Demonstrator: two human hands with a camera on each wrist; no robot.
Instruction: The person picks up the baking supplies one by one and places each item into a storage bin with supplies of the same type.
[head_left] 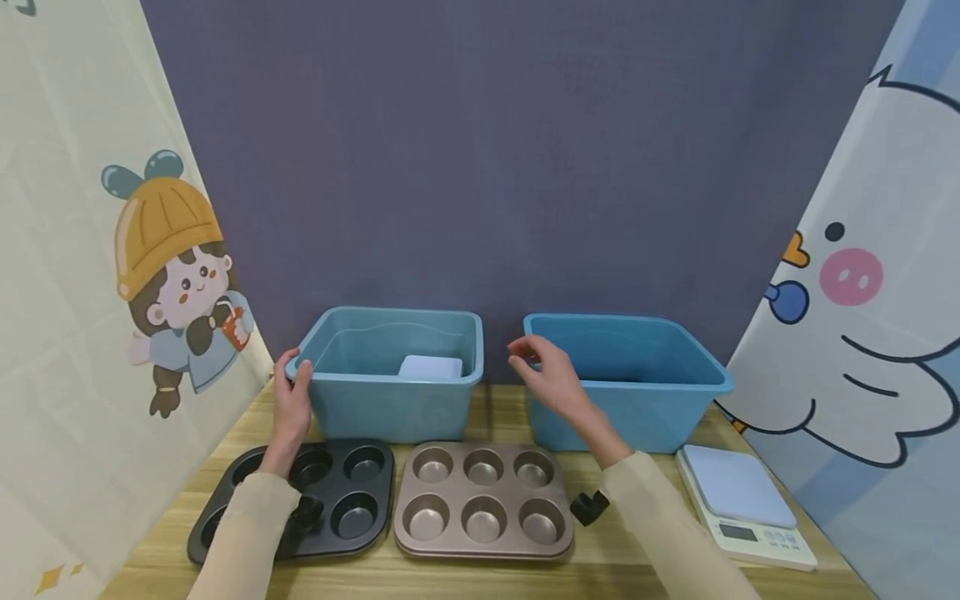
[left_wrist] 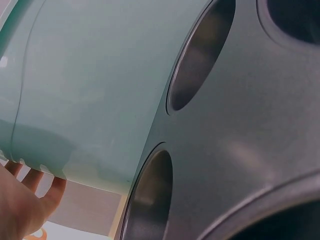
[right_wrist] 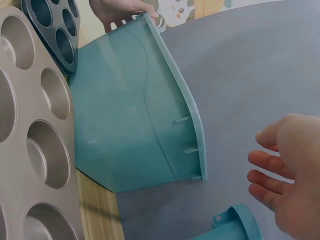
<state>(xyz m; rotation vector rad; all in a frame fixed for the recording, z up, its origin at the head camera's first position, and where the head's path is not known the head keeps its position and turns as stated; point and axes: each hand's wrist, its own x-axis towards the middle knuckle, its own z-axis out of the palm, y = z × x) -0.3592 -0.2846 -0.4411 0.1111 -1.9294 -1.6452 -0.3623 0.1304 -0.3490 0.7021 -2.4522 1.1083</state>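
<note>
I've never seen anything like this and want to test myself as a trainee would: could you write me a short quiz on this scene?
1. How many cups does the brown muffin tray have?
2. True or false: the left hand grips the rim of a blue tub.
3. Fill the gap: in the head view, the kitchen scale stands to the ____ of the brown muffin tray.

Key: 1. Six. 2. True. 3. Right.

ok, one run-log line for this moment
left hand: grips rim of left bin | right hand: empty, near right bin | white object: inside left bin | dark pan, bronze pan: in front of bins
</note>
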